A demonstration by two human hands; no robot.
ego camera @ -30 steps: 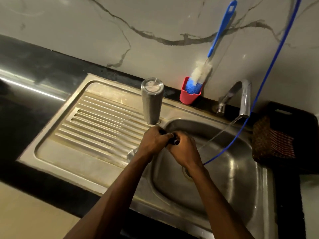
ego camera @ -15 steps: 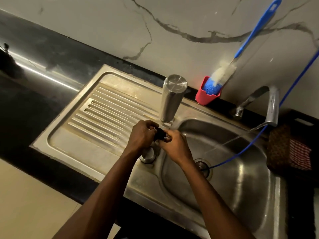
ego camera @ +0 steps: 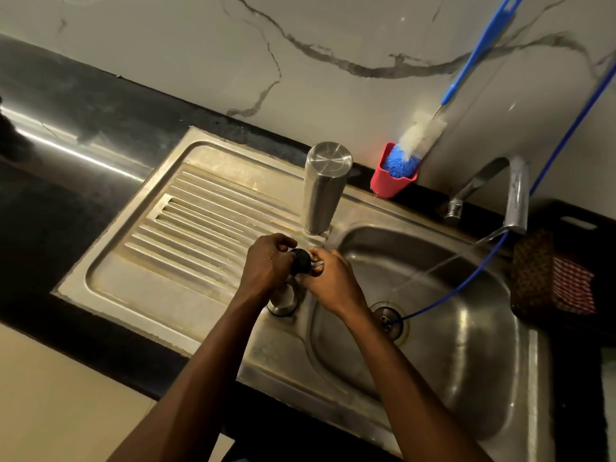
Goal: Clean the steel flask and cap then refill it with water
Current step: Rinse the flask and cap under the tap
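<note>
Bottle brush (ego camera: 420,135) in red holder (ego camera: 390,181); tap (ego camera: 515,195) running.

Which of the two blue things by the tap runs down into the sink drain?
The thin blue hose: it curves past the tap into the drain. The blue-handled bottle brush stands in the red holder instead.

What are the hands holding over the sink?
Both hands grip a small black cap part between them: left hand on its left side, right hand on its right end. The steel flask stands untouched.
</note>
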